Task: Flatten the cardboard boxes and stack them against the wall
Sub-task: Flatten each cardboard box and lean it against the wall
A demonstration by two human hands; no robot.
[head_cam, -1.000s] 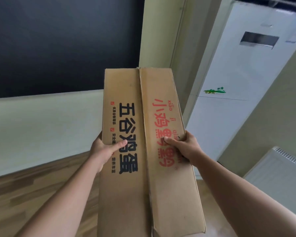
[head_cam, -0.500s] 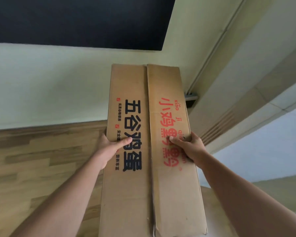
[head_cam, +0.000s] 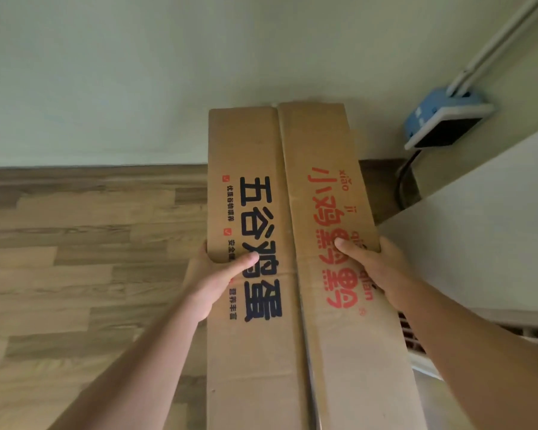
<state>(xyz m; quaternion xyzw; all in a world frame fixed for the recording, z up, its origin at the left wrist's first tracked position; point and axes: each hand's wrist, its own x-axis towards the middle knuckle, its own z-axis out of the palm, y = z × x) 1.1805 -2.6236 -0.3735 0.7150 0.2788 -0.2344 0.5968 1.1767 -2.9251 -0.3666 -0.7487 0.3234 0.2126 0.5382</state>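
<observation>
Cardboard box gripped between both hands, thumbs on top.

Single head-worn view, wide-angle, pitched forward and down. Close on cardboard box at arm's reach; wood floor left, pale wall ahead. No second view.

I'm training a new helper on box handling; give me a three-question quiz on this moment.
1. True or false: the flattened cardboard box lies on the wooden floor.
2. Which hand's thumb lies on the black lettering? A) left hand B) right hand
3. Fill in: the blue socket box is mounted on the ____.

Key: 1 false, both hands hold it up; 2 A; 3 wall.
</observation>
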